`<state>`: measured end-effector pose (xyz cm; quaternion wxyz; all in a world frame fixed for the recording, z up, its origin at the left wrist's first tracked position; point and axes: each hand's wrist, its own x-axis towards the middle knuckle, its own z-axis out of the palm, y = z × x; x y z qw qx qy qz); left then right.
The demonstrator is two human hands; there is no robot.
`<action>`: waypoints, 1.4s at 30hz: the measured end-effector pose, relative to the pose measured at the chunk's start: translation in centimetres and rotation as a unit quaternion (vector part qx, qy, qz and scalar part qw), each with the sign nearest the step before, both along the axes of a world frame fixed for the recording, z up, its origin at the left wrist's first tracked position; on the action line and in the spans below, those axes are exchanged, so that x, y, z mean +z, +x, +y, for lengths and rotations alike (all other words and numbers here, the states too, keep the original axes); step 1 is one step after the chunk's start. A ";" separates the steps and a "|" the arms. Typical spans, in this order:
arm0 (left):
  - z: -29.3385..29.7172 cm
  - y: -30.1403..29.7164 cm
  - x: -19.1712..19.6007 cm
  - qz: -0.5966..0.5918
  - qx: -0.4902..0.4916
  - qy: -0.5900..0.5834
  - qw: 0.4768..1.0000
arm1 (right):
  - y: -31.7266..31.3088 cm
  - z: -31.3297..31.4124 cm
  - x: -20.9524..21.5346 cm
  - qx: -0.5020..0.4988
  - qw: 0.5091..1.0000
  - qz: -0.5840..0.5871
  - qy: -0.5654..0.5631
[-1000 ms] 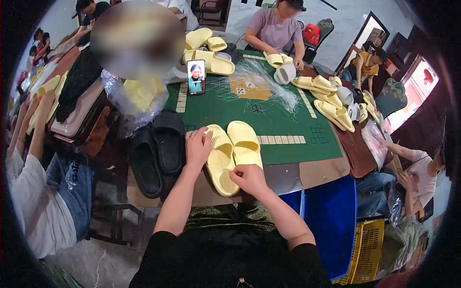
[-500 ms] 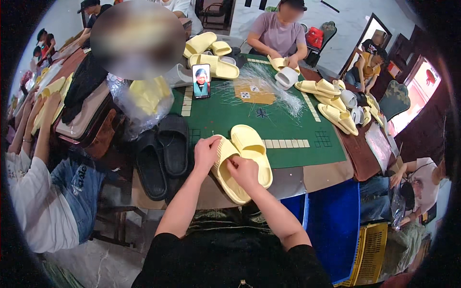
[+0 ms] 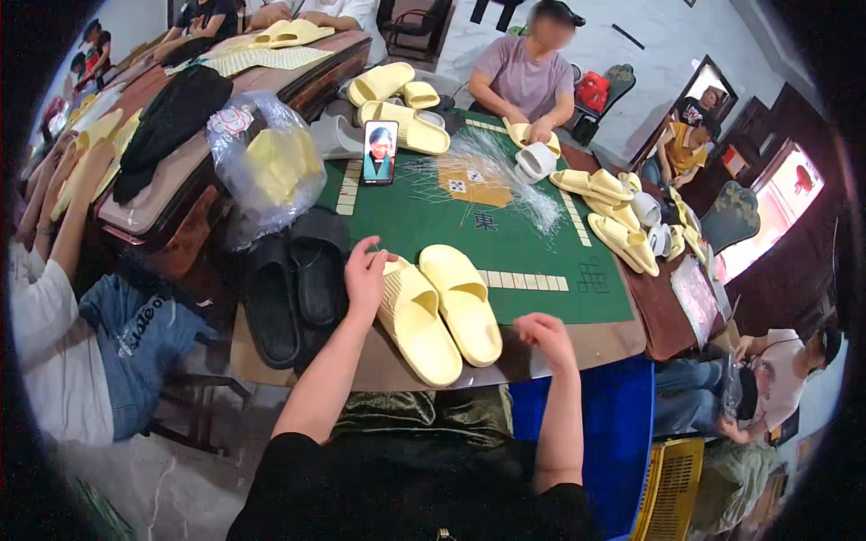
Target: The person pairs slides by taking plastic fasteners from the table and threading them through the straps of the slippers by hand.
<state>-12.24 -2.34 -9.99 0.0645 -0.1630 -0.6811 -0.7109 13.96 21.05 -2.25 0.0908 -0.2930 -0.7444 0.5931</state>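
Two pale yellow slippers lie side by side at the near edge of the mat, toes pointing away. My left hand (image 3: 364, 278) is at the ribbed strap of the left slipper (image 3: 424, 338), its fingers apart, one raised; whether it touches the strap is hard to tell. The right slipper (image 3: 469, 311) has no hand on it. My right hand (image 3: 547, 337) is lifted to the right of the pair with bent fingers close together; anything between them is too small to make out. Left of the pair are black slippers (image 3: 317, 270).
A green mat (image 3: 406, 212) bears a phone (image 3: 379, 153) and loose clear strands (image 3: 532, 203). Yellow and grey slippers (image 3: 618, 212) line its right side; a bagged yellow piece (image 3: 280, 167) sits left. A blue crate (image 3: 586, 442) stands below the table edge. Across, a person (image 3: 532, 72) handles a slipper.
My right hand has left the left slipper's opening and moved right into the air. My left hand has come off the strap's side toward the left, its fingers loosened. The slippers lie slightly farther left.
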 end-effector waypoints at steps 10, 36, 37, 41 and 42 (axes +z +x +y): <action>1.1 1.5 1.3 -0.059 -0.091 0.058 0.992 | 2.1 4.2 -2.9 -0.241 0.875 0.299 -0.294; 6.8 -0.8 2.6 0.045 -0.191 -0.227 0.954 | -11.1 -6.6 -2.3 -0.037 0.936 0.052 0.345; 7.4 -1.1 1.8 0.040 -0.217 -0.215 0.952 | -11.5 -6.4 -3.3 -0.033 0.937 0.065 0.340; 7.9 -0.9 1.1 0.009 -0.298 -0.191 0.935 | -11.1 -6.6 -4.6 -0.068 0.979 0.064 0.179; 8.1 -0.6 1.4 0.004 -0.319 -0.194 0.928 | -11.1 -6.4 -5.2 -0.078 0.988 0.061 0.118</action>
